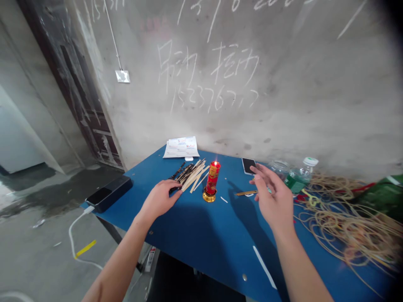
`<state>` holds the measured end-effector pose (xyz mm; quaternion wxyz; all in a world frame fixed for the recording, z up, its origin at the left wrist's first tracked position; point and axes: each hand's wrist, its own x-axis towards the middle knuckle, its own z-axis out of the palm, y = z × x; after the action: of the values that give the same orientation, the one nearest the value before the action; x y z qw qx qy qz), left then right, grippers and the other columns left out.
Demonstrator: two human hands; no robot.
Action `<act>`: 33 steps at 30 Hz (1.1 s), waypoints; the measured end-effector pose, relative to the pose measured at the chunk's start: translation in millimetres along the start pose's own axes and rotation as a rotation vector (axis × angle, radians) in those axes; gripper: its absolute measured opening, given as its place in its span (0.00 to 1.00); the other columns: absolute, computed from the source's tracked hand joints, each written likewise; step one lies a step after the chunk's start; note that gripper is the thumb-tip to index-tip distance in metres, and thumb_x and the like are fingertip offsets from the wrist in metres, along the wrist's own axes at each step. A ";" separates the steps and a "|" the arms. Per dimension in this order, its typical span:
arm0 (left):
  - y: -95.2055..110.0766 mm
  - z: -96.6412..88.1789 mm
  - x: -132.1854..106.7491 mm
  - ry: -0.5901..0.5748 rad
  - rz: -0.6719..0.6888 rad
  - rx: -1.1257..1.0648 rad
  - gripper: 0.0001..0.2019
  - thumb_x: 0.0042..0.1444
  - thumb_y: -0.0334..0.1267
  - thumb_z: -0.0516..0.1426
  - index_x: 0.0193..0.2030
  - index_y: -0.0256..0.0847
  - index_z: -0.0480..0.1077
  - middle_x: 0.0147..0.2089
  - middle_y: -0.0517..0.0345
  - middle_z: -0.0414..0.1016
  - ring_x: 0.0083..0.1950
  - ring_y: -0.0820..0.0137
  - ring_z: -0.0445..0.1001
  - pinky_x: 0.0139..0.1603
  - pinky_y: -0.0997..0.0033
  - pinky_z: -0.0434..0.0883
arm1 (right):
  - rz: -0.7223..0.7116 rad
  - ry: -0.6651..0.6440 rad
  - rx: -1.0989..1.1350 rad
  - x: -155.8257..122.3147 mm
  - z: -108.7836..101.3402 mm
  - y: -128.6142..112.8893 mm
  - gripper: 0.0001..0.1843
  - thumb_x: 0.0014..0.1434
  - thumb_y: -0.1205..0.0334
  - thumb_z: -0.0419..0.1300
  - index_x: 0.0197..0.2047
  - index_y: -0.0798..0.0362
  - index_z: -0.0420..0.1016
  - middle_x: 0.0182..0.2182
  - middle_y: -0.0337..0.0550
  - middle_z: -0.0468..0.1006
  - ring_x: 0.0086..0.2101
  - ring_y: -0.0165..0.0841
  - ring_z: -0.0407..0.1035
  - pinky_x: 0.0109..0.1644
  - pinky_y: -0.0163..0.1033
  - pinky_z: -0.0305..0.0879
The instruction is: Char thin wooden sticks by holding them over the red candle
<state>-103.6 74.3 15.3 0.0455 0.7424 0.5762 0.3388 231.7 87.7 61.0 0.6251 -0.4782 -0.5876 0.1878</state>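
My left hand (160,199) hovers at the near side of a pile of thin bamboo strips (190,176), its fingertips at the pile's charred, blackened ends. It holds nothing that I can see. A lit red candle (213,178) in a gold holder stands just right of the pile. My right hand (272,197) is raised with its fingers apart, holding nothing, above a narrow yellowish strip (246,193) on the blue table (201,243). A black smartphone (249,166) lies just beyond those fingers.
A tangle of pale cane (346,222) covers the table's right end, beside a plastic bottle (300,176) and a glass jar (280,167). Papers (181,147) lie at the back. A black power bank (108,193) with a white cable sits on the left edge, above a concrete floor.
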 end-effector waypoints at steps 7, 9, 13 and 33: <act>-17.1 -2.6 24.5 0.006 -0.140 0.043 0.24 0.58 0.46 0.61 0.61 0.43 0.75 0.58 0.45 0.80 0.58 0.50 0.78 0.59 0.55 0.71 | 0.002 0.002 -0.008 -0.4 -2.8 -0.8 0.26 0.65 0.47 0.62 0.62 0.47 0.76 0.56 0.53 0.81 0.40 0.43 0.80 0.19 0.33 0.69; -30.9 -11.0 25.0 -0.064 -0.235 0.097 0.23 0.59 0.45 0.60 0.59 0.42 0.75 0.56 0.47 0.82 0.55 0.54 0.79 0.55 0.61 0.72 | 0.003 0.005 -0.011 -0.7 -3.2 -1.5 0.26 0.65 0.47 0.61 0.63 0.47 0.76 0.56 0.53 0.81 0.40 0.43 0.80 0.20 0.33 0.70; -51.3 -18.2 17.2 -0.170 -0.320 0.251 0.15 0.58 0.42 0.61 0.50 0.42 0.78 0.47 0.49 0.83 0.48 0.56 0.80 0.45 0.64 0.71 | 0.010 -0.001 -0.008 -0.9 -3.4 -2.4 0.25 0.65 0.47 0.61 0.62 0.47 0.75 0.56 0.52 0.81 0.40 0.42 0.80 0.20 0.34 0.69; -53.3 -42.5 17.1 0.196 -0.302 0.107 0.07 0.60 0.43 0.57 0.41 0.45 0.74 0.39 0.54 0.82 0.41 0.60 0.79 0.42 0.64 0.70 | 0.029 0.003 0.032 1.5 -6.8 -3.2 0.25 0.65 0.48 0.62 0.62 0.47 0.75 0.55 0.52 0.81 0.40 0.41 0.79 0.20 0.33 0.68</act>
<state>-169.3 93.4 31.1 -0.0001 0.6125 0.6999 0.3675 237.3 84.8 65.5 0.6308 -0.4769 -0.5764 0.2057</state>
